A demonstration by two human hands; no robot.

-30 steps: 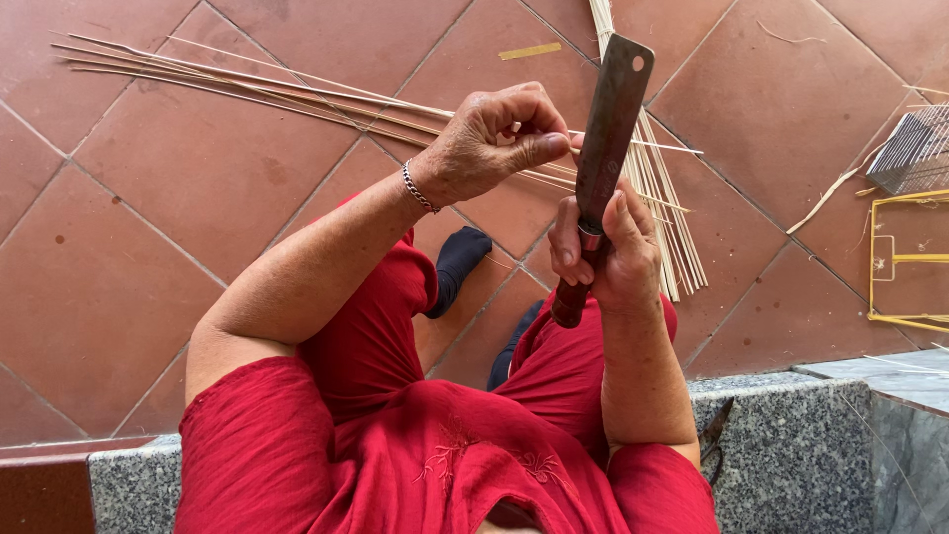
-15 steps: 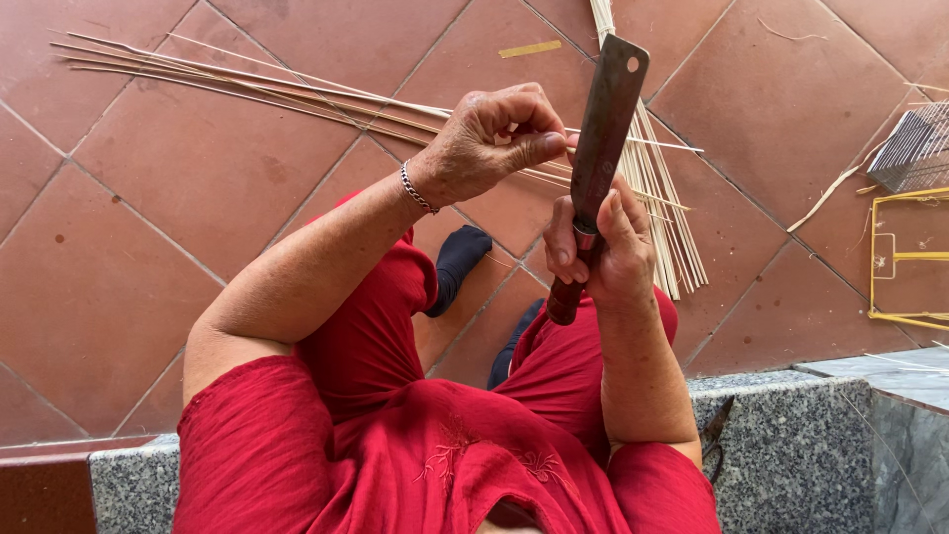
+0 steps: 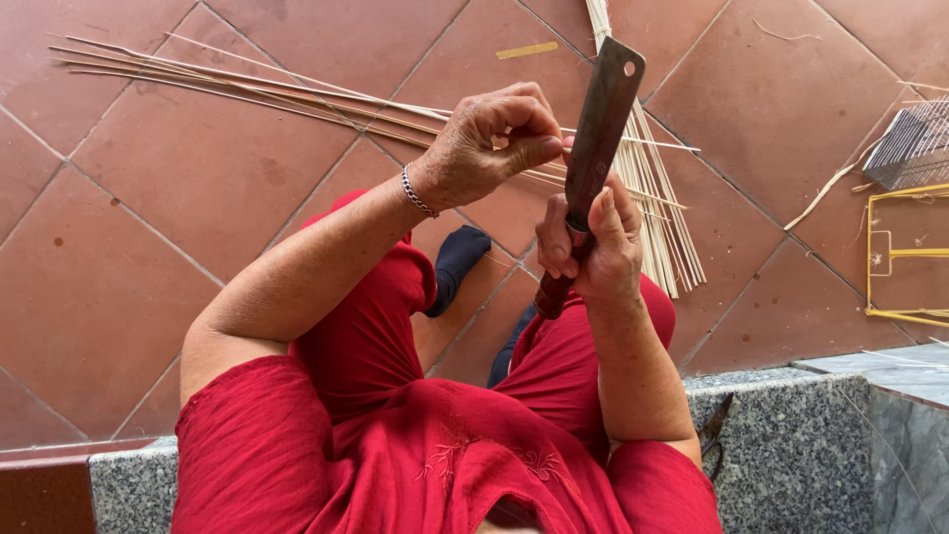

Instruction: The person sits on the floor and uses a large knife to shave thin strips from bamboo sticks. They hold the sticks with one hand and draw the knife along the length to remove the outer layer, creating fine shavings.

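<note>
Right hand (image 3: 591, 247) gripping the handle of a broad cleaver (image 3: 601, 129), blade upright; left hand (image 3: 489, 143) pinching a thin bamboo strip (image 3: 633, 141) against the blade, above the tiled floor (image 3: 198, 218)

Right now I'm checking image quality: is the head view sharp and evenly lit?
Head view: even, soft daylight, no glare; the knife, left hand and right hand look sharp; the thin strips stay crisp; only faint shadows on the tiles.
</note>
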